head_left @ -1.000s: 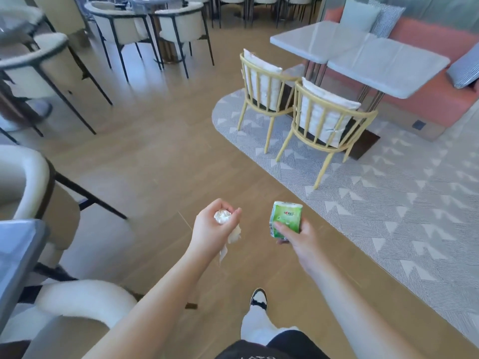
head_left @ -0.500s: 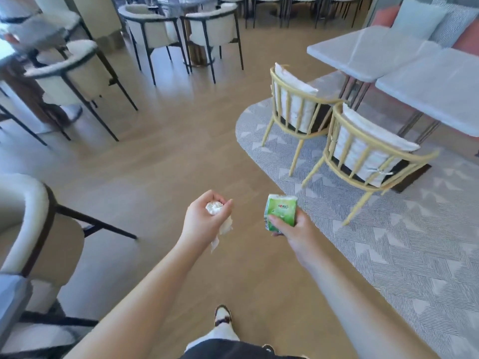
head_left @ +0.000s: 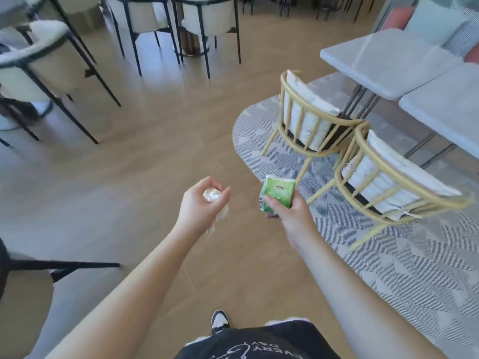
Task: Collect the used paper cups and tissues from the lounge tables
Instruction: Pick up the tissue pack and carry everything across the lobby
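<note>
Left hand (head_left: 201, 206) fingers curl round a crumpled tissue (head_left: 212, 196). Right hand (head_left: 286, 212) pinches a green pack (head_left: 277, 194). Both are carried above the floor. Collection partly done; no cups visible; tables (head_left: 388, 60) at right unchecked.

One head-worn view — looking forward and down.

It sits above the person's outstretched arms, close to both hands (head_left: 204, 203), facing the wooden floor (head_left: 145, 151) — chairs and tables farther off.

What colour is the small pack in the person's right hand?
Green, with white edges; the pack shows clearly in the head view, held by the right hand.
</note>
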The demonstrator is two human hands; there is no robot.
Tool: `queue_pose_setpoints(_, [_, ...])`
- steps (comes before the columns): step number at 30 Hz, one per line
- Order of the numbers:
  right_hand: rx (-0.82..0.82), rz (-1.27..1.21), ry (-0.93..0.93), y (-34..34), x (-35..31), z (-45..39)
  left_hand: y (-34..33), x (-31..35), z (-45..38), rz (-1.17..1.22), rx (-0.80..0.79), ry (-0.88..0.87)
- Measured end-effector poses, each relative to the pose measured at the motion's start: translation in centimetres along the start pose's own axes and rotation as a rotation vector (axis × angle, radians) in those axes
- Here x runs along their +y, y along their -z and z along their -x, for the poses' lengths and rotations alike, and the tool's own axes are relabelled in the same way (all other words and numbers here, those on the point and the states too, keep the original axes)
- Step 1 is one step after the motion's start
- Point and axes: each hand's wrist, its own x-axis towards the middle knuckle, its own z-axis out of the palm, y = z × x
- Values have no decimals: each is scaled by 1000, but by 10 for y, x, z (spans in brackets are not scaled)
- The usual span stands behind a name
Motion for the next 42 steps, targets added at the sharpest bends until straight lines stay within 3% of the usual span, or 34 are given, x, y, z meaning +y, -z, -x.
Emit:
queue_pose_setpoints(7, [103, -23, -2, 1, -17, -101, -29, 12, -111, 4, -48, -26])
queue_pose_setpoints(24, [37, -50, 50, 49, -101, -409, -126, 64, -406, -71, -25, -6])
queue_pose_setpoints(34, [-71, 1, -4, -31, -114, -579, -92, 43, -584, -19, 25, 18])
queue_pose_setpoints(42, [-60, -6, 13, -118, -155, -722, -39, 48, -748, -60, 6, 12])
